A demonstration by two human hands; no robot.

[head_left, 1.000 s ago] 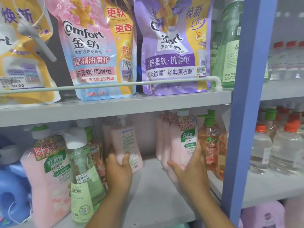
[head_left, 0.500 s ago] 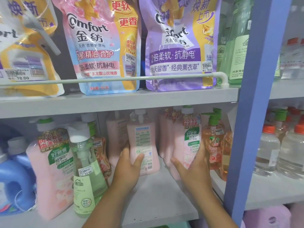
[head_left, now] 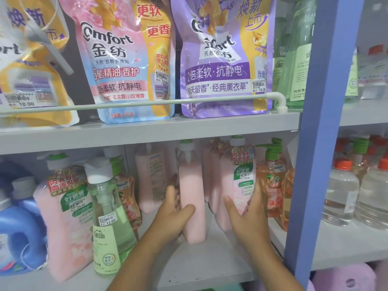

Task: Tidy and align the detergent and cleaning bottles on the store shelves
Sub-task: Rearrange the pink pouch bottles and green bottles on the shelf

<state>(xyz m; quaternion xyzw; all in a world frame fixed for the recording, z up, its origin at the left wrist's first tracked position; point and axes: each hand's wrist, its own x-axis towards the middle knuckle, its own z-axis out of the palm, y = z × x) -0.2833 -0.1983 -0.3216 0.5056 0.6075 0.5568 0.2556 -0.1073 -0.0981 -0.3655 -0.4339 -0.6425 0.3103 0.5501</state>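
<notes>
Two hands at lower centre: left hand (head_left: 174,215) grips a pink bottle (head_left: 194,198); right hand (head_left: 249,219) grips a labelled bottle (head_left: 237,185).

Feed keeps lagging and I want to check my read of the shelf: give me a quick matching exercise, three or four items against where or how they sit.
Items:
1. plain pink bottle
2. labelled pink bottle
3. purple pouch
4. green pump bottle

States:
A. upper shelf, behind the white rail
B. gripped by the left hand
C. lower shelf front, untouched
D. held by the right hand

Pairs: 1-B, 2-D, 3-A, 4-C
</notes>
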